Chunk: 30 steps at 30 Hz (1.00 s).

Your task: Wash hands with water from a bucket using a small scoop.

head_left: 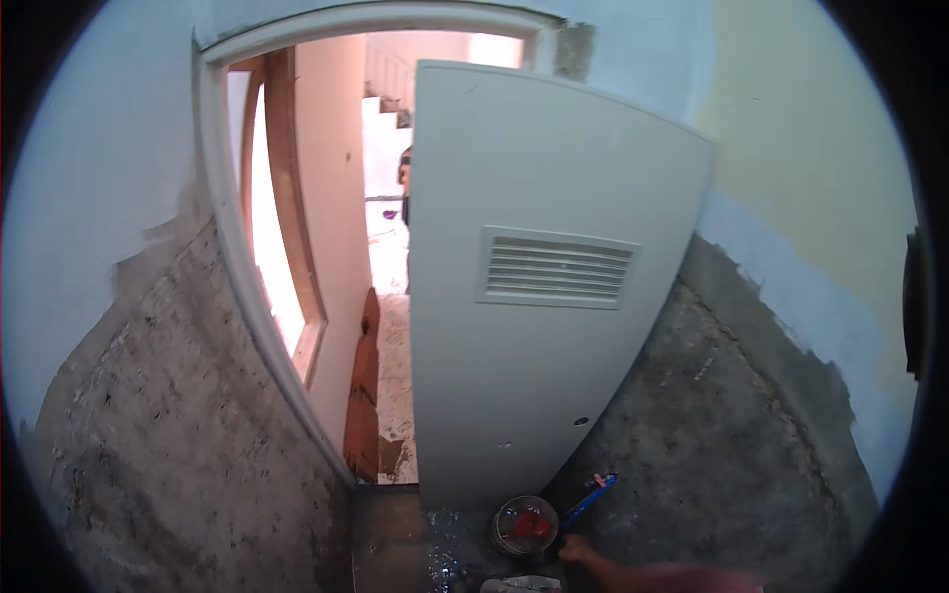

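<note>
My right hand (578, 550) comes in from the lower right on a bare forearm, its fingers curled in beside a round bucket (500, 543). What the fingers hold is too dark and small to make out. Inside the bucket lies something red (530, 525). Just beyond the hand, a blue long-shaped tool (587, 502) with a pinkish end stands slanted near the wall. A pale flat piece (521, 585) with a dark edge shows at the bottom rim, left of the hand. No part of my left hand is visible.
A pale door (554, 168) with a louvred vent (560, 269) stands behind the bucket. Left of it, a white-framed doorway (232, 198) opens onto a bright room with stairs (386, 111) and a partly hidden person (405, 183). Rough grey walls (188, 425) flank both sides.
</note>
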Each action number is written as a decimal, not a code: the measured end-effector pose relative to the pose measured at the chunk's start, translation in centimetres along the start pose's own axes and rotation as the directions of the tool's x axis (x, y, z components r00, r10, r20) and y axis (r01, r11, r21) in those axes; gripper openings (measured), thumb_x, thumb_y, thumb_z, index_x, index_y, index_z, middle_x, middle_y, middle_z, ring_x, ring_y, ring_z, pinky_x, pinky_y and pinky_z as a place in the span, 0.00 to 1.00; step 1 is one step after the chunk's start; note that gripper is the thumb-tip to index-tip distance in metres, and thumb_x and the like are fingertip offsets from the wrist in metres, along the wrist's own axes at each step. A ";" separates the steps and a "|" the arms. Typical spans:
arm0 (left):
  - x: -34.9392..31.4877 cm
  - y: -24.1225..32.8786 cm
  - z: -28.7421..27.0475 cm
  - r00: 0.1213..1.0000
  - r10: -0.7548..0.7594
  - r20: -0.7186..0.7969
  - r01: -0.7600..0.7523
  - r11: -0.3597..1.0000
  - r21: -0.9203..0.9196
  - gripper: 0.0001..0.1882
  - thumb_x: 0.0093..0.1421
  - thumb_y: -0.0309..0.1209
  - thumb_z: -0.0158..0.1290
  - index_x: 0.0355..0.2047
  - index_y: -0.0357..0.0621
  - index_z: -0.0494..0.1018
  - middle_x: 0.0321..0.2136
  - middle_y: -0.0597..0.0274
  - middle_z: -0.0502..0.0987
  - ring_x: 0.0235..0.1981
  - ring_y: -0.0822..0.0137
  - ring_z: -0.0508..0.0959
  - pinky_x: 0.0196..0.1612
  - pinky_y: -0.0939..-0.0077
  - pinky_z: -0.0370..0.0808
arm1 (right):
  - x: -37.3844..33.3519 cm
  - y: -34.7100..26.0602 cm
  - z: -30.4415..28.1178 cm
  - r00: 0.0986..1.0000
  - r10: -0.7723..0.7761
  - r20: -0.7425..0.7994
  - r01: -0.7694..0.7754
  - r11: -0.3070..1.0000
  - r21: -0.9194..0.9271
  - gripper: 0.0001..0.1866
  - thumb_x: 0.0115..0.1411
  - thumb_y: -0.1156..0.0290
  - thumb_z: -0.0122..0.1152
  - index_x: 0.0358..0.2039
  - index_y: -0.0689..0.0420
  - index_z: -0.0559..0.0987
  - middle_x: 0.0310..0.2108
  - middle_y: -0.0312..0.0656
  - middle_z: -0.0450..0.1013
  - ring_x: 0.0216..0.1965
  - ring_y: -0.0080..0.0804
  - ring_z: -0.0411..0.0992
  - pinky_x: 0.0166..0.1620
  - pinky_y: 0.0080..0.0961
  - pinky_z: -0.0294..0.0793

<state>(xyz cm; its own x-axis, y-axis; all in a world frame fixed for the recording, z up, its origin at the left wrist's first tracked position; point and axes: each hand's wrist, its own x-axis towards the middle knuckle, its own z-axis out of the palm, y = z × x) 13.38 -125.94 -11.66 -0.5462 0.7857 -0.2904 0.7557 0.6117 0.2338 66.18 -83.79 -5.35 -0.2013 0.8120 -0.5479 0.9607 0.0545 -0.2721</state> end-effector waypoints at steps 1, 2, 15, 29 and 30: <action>-1.5 -0.2 1.2 1.000 -0.011 -0.005 0.011 0.998 0.056 0.28 0.68 0.30 0.48 0.68 0.43 0.59 0.49 0.54 0.76 0.42 0.51 0.77 0.47 0.62 0.76 | 0.6 0.3 0.0 1.000 -0.024 0.017 0.025 0.999 -0.022 0.30 0.48 0.57 0.62 0.49 0.61 0.80 0.45 0.54 0.78 0.47 0.47 0.78 0.50 0.41 0.76; -3.1 -0.2 2.3 1.000 -0.027 -0.013 0.028 0.993 0.112 0.28 0.68 0.30 0.48 0.68 0.44 0.59 0.49 0.54 0.76 0.41 0.51 0.77 0.47 0.63 0.76 | 0.9 0.6 0.1 0.998 -0.051 0.036 0.048 0.997 0.062 0.29 0.48 0.56 0.62 0.48 0.60 0.81 0.43 0.53 0.79 0.45 0.46 0.79 0.47 0.41 0.77; 13.1 13.7 -25.0 0.872 -0.080 -0.483 -0.193 0.851 -0.489 0.36 0.60 0.40 0.56 0.66 0.45 0.58 0.60 0.47 0.66 0.63 0.49 0.64 0.64 0.57 0.63 | 8.9 -9.0 -4.5 0.858 -0.428 0.284 0.340 0.887 0.312 0.19 0.64 0.55 0.58 0.46 0.58 0.76 0.46 0.44 0.73 0.41 0.36 0.70 0.41 0.35 0.73; 21.5 16.2 -46.7 -0.003 0.291 -0.957 -0.335 0.901 0.275 0.23 0.56 0.31 0.50 0.51 0.33 0.72 0.53 0.41 0.75 0.59 0.36 0.70 0.64 0.36 0.60 | -17.8 -59.0 -75.9 -0.305 -0.831 -0.465 0.040 0.476 -0.878 0.33 0.60 0.63 0.64 0.62 0.63 0.65 0.65 0.59 0.60 0.66 0.57 0.58 0.65 0.51 0.61; 22.3 16.5 -47.0 0.018 0.334 -0.943 -0.365 0.880 0.305 0.20 0.57 0.32 0.50 0.48 0.35 0.73 0.51 0.43 0.77 0.60 0.37 0.69 0.64 0.35 0.60 | -18.8 -61.2 -77.1 -0.196 -0.831 -0.521 -0.009 0.533 -0.846 0.41 0.59 0.57 0.67 0.66 0.63 0.60 0.70 0.57 0.50 0.72 0.54 0.49 0.67 0.62 0.54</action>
<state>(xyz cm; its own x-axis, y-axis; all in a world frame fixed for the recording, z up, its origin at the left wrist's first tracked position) -3.29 -93.98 29.39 -0.0982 0.3047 0.9474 0.9742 0.2238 0.0291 25.91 -57.57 82.63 -0.6592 0.0981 0.7455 0.6751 0.5138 0.5293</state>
